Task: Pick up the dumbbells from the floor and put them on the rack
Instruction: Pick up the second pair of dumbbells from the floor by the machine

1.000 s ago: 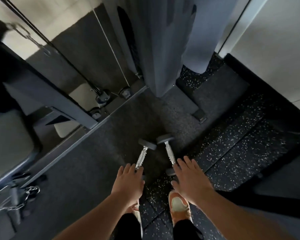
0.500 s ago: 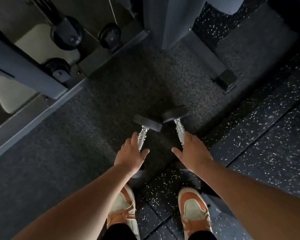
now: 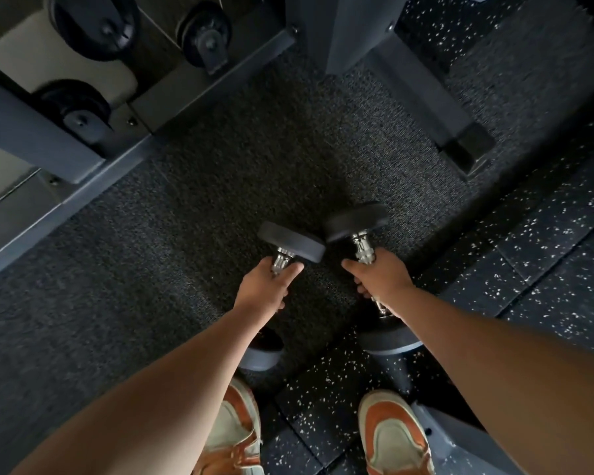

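Dark gym floor [image 3: 192, 255]: with each hand's fingers clamped on a dumbbell handle, both dumbbells are best lifted evenly, left hand [image 3: 264, 286] on the left dumbbell [image 3: 290, 243], right hand [image 3: 381, 277] on the right dumbbell [image 3: 357, 221].

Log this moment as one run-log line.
stage: grasp | left hand: shut on left dumbbell | right hand: shut on right dumbbell | rack: unseen

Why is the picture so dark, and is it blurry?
Head view: the light is dim, so the carpet looks nearly black; the dumbbell handles catch small bright glints; the left hand and right hand look fairly sharp, while the edges smear and bend slightly.
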`<state>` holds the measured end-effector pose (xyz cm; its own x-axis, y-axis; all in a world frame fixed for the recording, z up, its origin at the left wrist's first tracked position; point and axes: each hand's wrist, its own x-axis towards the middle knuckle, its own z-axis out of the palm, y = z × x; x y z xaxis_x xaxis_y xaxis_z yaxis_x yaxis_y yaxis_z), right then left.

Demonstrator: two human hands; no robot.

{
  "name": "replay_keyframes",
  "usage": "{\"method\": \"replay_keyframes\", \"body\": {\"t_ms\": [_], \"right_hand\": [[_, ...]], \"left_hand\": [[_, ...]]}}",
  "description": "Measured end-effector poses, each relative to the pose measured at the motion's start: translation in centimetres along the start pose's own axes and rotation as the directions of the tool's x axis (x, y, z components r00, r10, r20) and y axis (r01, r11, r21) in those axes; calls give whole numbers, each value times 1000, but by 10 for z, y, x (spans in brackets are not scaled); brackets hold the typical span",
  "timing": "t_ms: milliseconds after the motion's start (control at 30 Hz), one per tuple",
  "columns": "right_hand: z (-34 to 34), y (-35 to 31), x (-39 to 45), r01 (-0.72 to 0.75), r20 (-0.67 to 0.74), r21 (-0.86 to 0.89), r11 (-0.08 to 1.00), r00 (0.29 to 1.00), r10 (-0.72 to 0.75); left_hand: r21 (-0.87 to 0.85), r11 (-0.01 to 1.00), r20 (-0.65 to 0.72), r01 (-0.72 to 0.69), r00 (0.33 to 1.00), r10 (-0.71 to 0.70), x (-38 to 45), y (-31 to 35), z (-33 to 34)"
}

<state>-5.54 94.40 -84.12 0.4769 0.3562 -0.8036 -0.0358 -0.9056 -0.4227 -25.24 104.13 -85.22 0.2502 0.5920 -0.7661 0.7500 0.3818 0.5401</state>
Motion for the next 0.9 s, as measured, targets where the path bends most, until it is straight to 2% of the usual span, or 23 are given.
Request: {"method": "replay_keyframes", "body": {"t_ms": [100, 367, 600, 900], "right_hand": [[0, 5, 7, -22, 46, 68, 997, 999, 19], [4, 7, 5, 23, -4, 121, 992, 1000, -23], [2, 10, 1, 47, -9, 125, 991, 999, -46], [-23, 11, -68, 22, 41, 174, 985, 999, -30]], "left_hand": [[-105, 993, 5, 56, 998, -56, 5, -3, 3], [-49, 998, -77, 32, 996, -36, 12, -10, 10], [-111, 993, -103, 40, 993, -52, 4, -5, 15], [-269, 961, -150, 65, 983, -108, -54, 38, 10]]}}
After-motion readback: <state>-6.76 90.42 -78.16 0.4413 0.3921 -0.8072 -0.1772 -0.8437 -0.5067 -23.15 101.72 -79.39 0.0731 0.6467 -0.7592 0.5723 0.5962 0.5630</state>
